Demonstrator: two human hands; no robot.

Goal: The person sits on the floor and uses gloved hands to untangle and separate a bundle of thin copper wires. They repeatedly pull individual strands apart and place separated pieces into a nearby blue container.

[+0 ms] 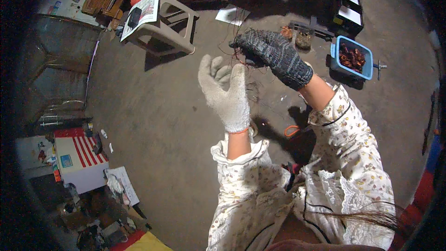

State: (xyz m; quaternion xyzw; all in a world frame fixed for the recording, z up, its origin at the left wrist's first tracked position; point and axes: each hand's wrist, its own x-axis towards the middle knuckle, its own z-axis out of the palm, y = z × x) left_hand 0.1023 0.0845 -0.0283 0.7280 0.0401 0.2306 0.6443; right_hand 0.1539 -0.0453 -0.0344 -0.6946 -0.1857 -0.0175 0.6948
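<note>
My right hand, in a dark grey knitted glove, pinches a tangle of thin copper-coloured wires. Loose strands stick up past the fingertips and trail below them. To its left is my left hand in a whitish knitted glove, palm up. Its fingers and thumb stand apart, the thumb tip close to the wires; whether a strand touches it I cannot tell. Past my right wrist, a light blue plastic basin holds a heap of reddish-brown wire scraps. My right palm is hidden from view.
A plastic stool bears a newspaper and a black phone-like object. Near the basin stand a dark metal bar-like tool, a jar-like container and a black box. An orange loop lies on the floor.
</note>
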